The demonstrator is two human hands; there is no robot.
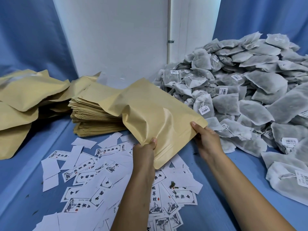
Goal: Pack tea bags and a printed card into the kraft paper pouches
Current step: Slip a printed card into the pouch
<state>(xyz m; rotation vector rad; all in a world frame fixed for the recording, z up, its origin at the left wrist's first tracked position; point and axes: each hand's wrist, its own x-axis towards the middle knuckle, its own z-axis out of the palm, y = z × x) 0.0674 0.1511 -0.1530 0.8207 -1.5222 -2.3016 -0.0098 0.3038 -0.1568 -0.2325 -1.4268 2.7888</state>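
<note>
Both my hands hold one kraft paper pouch (153,114) above the table, tilted, its near edge toward me. My left hand (146,150) grips the pouch's near left part. My right hand (205,139) pinches its near right corner with the thumb on top. A neat stack of flat kraft pouches (93,110) lies just behind and left of the held one. Printed cards (93,177), white with black characters and pictures, are scattered on the blue cloth under my arms. A big heap of grey tea bags (246,90) with barcode tags fills the right side.
Several bulging kraft pouches (21,100) lie piled at the far left. A white wall panel (116,39) with a pipe stands behind, with blue curtains on both sides. Blue cloth (225,189) covers the table. A small clump of dried herb (173,185) lies on the cards.
</note>
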